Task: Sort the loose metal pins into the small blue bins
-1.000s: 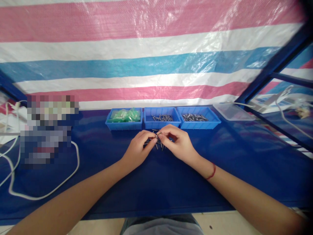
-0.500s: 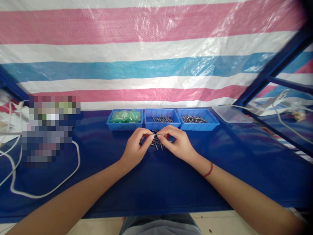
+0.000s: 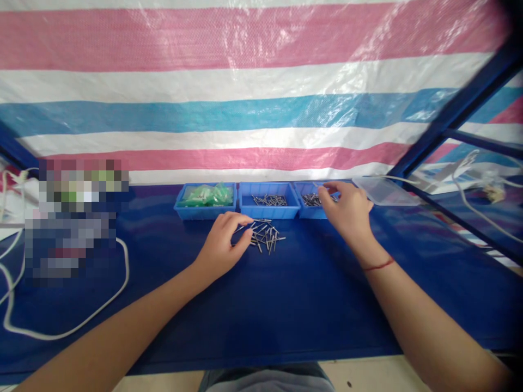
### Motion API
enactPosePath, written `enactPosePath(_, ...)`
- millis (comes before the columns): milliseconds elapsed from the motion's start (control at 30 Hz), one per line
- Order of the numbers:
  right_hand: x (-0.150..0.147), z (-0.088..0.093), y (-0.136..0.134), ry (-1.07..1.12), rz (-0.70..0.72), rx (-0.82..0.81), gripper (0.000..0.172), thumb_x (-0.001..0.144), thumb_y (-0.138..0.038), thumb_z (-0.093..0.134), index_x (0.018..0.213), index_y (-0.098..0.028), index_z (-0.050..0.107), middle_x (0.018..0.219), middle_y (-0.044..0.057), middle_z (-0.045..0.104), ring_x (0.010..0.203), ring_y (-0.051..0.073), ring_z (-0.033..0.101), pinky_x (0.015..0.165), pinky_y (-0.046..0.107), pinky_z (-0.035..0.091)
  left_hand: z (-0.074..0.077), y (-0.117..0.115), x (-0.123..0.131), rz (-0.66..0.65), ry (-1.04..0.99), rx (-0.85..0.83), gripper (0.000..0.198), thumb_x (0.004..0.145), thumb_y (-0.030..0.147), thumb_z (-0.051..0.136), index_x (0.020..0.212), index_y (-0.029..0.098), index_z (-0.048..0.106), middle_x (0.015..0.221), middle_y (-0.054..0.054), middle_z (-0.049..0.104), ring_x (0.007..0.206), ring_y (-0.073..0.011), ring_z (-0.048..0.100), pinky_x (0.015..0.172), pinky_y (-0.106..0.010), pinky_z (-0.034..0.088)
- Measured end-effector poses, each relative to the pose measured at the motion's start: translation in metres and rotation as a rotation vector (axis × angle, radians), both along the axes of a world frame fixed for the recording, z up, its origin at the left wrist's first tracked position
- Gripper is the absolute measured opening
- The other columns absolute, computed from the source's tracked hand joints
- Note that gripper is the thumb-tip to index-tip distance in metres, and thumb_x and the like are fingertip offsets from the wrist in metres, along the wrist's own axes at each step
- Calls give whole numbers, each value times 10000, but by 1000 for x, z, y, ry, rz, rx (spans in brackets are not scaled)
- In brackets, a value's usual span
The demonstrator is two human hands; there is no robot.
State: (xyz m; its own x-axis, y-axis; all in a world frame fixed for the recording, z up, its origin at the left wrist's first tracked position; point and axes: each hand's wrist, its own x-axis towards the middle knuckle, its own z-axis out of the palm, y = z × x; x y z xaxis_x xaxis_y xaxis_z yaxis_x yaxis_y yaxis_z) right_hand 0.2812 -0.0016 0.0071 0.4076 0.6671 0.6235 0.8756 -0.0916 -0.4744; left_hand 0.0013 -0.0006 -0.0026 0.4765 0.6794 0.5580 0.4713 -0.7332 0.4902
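My left hand (image 3: 224, 242) rests beside a loose pile of blind rivets (image 3: 267, 237) on the blue table, its thumb and forefinger apart with nothing visible between them. Over the right-hand blue bin (image 3: 304, 209) is my right hand (image 3: 347, 209), thumb and forefinger pinched together. A small pale tip pokes out from that pinch and looks like the end of a rivet; most of it is hidden. Dark metal rivets (image 3: 311, 200) lie in this bin, partly covered by the hand. More rivets (image 3: 269, 200) lie in the middle blue bin (image 3: 251, 211).
A left blue bin (image 3: 192, 213) holds green plastic bags (image 3: 210, 195). To the right lies a clear plastic lid (image 3: 384, 191). A white cable (image 3: 126, 267) loops over the table's left side. Blue frame posts (image 3: 445, 111) and a striped sheet (image 3: 229, 117) stand behind.
My hands were together over the pile, pinching a thin rivet. My right hand has moved right to above the right bin. The left hand stayed near the pile and its fingers parted.
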Motion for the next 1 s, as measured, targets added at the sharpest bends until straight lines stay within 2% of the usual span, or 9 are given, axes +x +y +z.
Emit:
enactPosePath(100,-2,1,-1,-54,43,3,312,826,-372,525,992,-153,673,877,103,691,808,263,578,737,393,406,1,0,0,22,181,13,109,859,228,532,865,180,630,909,-50,607,882,-195,518,837,-354,392)
enactPosePath(167,-14,3,-5,-61,191,23,273,841,-342,524,983,-156,665,850,87,688,779,237,578,750,377,419,0,-1,-1,19,276,-2,159,855,257,540,952,195,650,957,-59,601,889,-202,505,819,-356,383)
enactPosePath(267,-39,5,-14,-63,488,1,205,866,-294,525,959,-170,658,822,57,678,783,210,581,769,351,441,-1,-4,-2,-21,384,-18,242,877,357,536,1078,275,643,1013,-48,588,912,-209,493,788,-354,357)
enactPosePath(367,-61,4,-22,-75,716,-45,164,880,-249,524,959,-176,648,835,47,670,834,204,585,816,356,440,-1,-6,-1,-66,451,-18,225,889,432,522,1024,316,659,996,-25,585,907,-201,490,784,-357,324)
enactPosePath(433,-71,1,-26,-66,797,-88,148,883,-227,525,961,-178,642,834,45,663,838,202,585,817,362,441,-1,-7,-1,-78,480,-30,212,889,433,525,989,302,660,984,-18,587,904,-195,491,788,-357,312)
enactPosePath(633,-83,-8,-29,-8,889,-196,108,875,-181,530,904,-194,634,860,46,663,840,205,580,772,359,454,-2,-6,-1,-89,478,-102,159,883,357,554,965,238,619,996,-4,610,919,-182,503,792,-334,314)
enactPosePath(1000,-89,-12,-31,27,945,-284,103,866,-149,538,868,-201,627,862,33,663,834,203,562,770,372,447,-4,-4,-1,-62,411,-164,117,888,212,516,958,208,610,1011,-14,636,940,-185,522,783,-325,347)
